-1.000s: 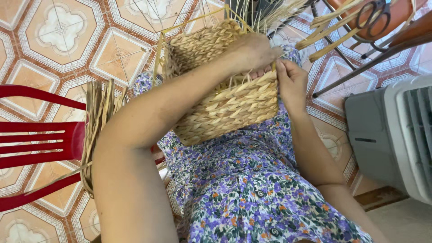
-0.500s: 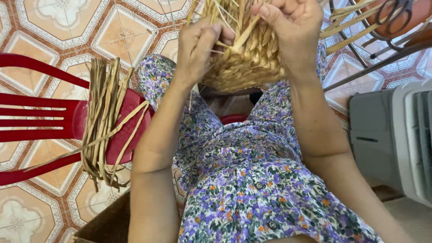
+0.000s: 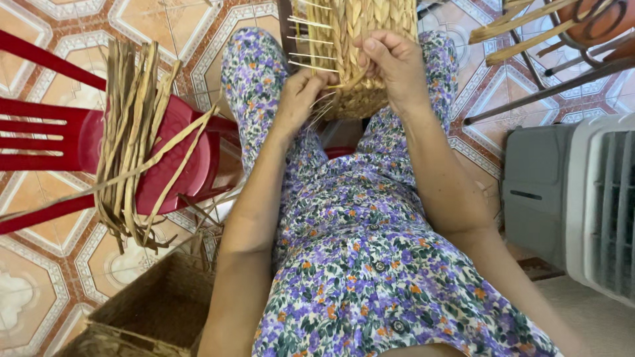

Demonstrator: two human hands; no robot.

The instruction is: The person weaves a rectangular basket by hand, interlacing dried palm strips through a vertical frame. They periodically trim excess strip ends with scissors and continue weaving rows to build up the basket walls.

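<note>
Top centre of the frame: a half-woven straw basket propped on the knees, thin stakes jutting left — kept close for weaving. Left hand pinched shut on a flat straw strand at the basket's lower edge, drawing it taut. Right hand pressed against the woven wall, fingers closed over the same strand to steady it. At left, a bundle of dried straw strips draped over a red plastic chair — within reach. Lower left, a finished woven box; far right, a grey fan unit.
</note>
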